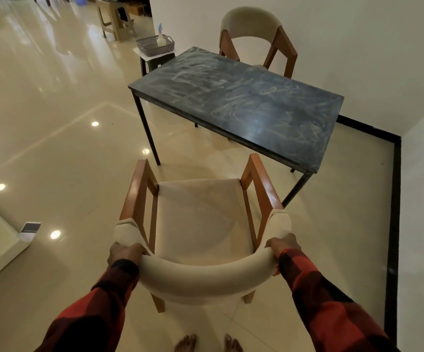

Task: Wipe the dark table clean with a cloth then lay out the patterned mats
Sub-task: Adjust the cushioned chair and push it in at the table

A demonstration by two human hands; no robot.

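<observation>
- Dark table [236,102] stands ahead of me, smeared, long axis running from far left to near right.
- My left hand [124,254] and right hand [284,243] each grip the near chair [200,273] backrest, arms outstretched.

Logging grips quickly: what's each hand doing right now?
Left hand: grips the chair back.
Right hand: grips the chair back too.

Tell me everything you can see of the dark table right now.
The dark table is rectangular, with a slate-like blue-grey top on thin black metal legs. Pale chalky smears and swirls cover most of the top, and nothing lies on it. It stands upright on the glossy floor near the white wall, between two armchairs, with a stool carrying a basket at its far corner. Neither hand touches it.
</observation>
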